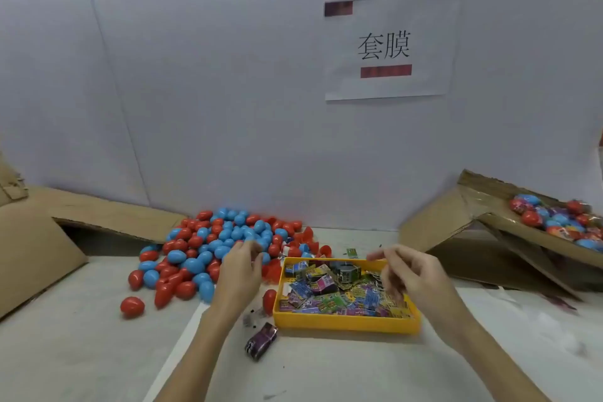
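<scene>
We can read only one text: two large black Chinese characters, 套膜, printed on the white paper sheet (391, 46) stuck to the wall (212, 75). The two red bars (386, 71) on that sheet are blurred, and we cannot make out the print on the coloured packets (336, 290) in the yellow tray (346, 323).
</scene>
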A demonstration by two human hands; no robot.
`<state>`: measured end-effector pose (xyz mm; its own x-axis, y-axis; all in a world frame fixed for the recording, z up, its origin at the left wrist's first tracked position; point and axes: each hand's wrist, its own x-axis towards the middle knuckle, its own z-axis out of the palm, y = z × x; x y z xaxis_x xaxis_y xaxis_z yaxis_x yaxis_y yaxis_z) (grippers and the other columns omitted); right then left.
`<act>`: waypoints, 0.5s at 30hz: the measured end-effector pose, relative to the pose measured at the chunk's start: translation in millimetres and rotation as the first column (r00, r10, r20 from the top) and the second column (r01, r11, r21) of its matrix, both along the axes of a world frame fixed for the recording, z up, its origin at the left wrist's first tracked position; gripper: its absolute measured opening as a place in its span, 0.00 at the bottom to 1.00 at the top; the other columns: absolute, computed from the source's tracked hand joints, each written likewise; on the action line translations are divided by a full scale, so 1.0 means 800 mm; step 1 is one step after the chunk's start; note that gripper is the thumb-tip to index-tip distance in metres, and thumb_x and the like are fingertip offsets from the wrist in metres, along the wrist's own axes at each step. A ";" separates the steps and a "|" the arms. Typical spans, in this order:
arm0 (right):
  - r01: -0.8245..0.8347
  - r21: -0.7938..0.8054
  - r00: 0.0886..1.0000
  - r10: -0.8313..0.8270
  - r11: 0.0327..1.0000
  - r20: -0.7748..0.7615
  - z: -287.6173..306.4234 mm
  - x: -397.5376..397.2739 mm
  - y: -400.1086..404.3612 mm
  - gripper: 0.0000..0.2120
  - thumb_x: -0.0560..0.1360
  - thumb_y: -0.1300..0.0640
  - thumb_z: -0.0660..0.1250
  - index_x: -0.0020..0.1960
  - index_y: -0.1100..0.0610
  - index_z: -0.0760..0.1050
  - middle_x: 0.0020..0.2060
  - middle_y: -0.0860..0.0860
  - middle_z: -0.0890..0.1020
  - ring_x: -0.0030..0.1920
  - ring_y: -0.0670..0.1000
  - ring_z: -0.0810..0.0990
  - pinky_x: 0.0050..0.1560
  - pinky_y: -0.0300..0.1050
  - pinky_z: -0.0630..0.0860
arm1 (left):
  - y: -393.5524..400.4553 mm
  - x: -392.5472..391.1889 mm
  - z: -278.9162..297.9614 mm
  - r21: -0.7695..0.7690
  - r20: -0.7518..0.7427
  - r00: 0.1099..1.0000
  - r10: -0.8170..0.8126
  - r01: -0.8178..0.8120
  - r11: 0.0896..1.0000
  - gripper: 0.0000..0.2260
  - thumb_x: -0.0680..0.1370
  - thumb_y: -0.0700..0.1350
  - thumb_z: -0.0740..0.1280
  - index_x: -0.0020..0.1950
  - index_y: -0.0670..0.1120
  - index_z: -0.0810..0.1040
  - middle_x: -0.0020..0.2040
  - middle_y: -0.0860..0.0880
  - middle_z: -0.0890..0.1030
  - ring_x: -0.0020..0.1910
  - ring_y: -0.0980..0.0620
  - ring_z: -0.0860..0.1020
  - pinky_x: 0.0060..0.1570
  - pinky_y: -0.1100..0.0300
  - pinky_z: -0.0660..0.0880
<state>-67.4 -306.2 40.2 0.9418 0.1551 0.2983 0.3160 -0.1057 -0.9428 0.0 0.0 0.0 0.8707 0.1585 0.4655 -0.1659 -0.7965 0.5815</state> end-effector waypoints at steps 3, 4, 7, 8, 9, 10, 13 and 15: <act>0.122 -0.062 0.992 -0.121 0.991 0.020 -0.024 0.027 0.003 0.13 0.84 0.55 0.59 0.53 0.57 0.83 0.29 0.53 0.78 0.28 0.50 0.72 0.29 0.39 0.71 | 0.013 0.023 -0.027 0.058 -0.058 0.996 0.061 -0.058 0.997 0.08 0.83 0.37 0.63 0.58 0.41 0.81 0.54 0.45 0.79 0.55 0.46 0.75 0.50 0.59 0.70; 0.135 -0.060 0.991 -0.135 0.989 0.012 -0.034 0.032 0.005 0.13 0.84 0.55 0.60 0.53 0.56 0.83 0.28 0.52 0.77 0.27 0.49 0.72 0.28 0.39 0.71 | 0.015 0.025 -0.033 0.085 -0.081 0.994 0.080 -0.073 0.994 0.09 0.82 0.37 0.64 0.59 0.41 0.81 0.56 0.45 0.78 0.57 0.46 0.74 0.53 0.57 0.70; 0.173 -0.097 0.985 -0.171 0.980 0.024 -0.056 0.038 0.003 0.12 0.83 0.54 0.60 0.52 0.54 0.82 0.27 0.51 0.77 0.27 0.46 0.72 0.28 0.36 0.70 | 0.018 0.036 -0.047 0.148 -0.080 0.995 0.057 -0.045 0.988 0.12 0.80 0.36 0.65 0.63 0.42 0.81 0.57 0.45 0.79 0.58 0.46 0.71 0.56 0.53 0.72; 0.174 -0.122 0.985 -0.171 0.977 0.038 -0.058 0.038 0.002 0.12 0.83 0.53 0.60 0.52 0.54 0.82 0.27 0.51 0.77 0.27 0.45 0.72 0.29 0.35 0.70 | 0.018 0.038 -0.047 0.173 -0.084 0.995 0.055 -0.040 0.984 0.13 0.79 0.35 0.65 0.63 0.43 0.81 0.57 0.45 0.79 0.58 0.46 0.71 0.54 0.52 0.73; 0.186 -0.145 0.982 -0.179 0.972 0.061 -0.061 0.038 0.002 0.12 0.82 0.51 0.60 0.52 0.54 0.82 0.27 0.51 0.77 0.26 0.44 0.73 0.30 0.34 0.71 | 0.020 0.042 -0.049 0.182 -0.090 0.994 0.059 -0.041 0.982 0.14 0.79 0.35 0.65 0.63 0.44 0.80 0.57 0.46 0.79 0.58 0.47 0.71 0.53 0.51 0.74; 0.204 -0.165 0.978 -0.192 0.965 0.085 -0.062 0.039 0.001 0.13 0.80 0.49 0.60 0.51 0.53 0.81 0.27 0.51 0.77 0.26 0.43 0.73 0.30 0.34 0.71 | 0.022 0.045 -0.049 0.183 -0.101 0.992 0.070 -0.050 0.982 0.14 0.78 0.36 0.66 0.63 0.45 0.80 0.56 0.47 0.78 0.58 0.47 0.70 0.53 0.51 0.74; 0.263 -0.204 0.956 -0.227 0.943 0.184 -0.064 0.034 0.000 0.11 0.81 0.50 0.61 0.49 0.51 0.81 0.26 0.49 0.77 0.26 0.44 0.73 0.28 0.39 0.72 | 0.029 0.048 -0.049 0.187 -0.112 0.991 0.077 -0.055 0.981 0.14 0.79 0.39 0.69 0.65 0.46 0.80 0.53 0.50 0.74 0.56 0.51 0.65 0.54 0.56 0.68; 0.301 -0.240 0.941 -0.247 0.923 0.232 -0.067 0.030 -0.001 0.09 0.83 0.54 0.62 0.48 0.49 0.81 0.26 0.49 0.77 0.26 0.45 0.73 0.29 0.48 0.73 | 0.032 0.046 -0.048 0.185 -0.129 0.989 0.078 -0.053 0.981 0.15 0.79 0.41 0.70 0.66 0.46 0.80 0.54 0.48 0.76 0.56 0.50 0.66 0.54 0.57 0.68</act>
<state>-43.1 -307.2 -13.5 0.8865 -0.0011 0.4627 0.4117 -0.4544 -0.7899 37.1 25.9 -38.2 0.9179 0.1414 0.3707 -0.0396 -0.8970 0.4403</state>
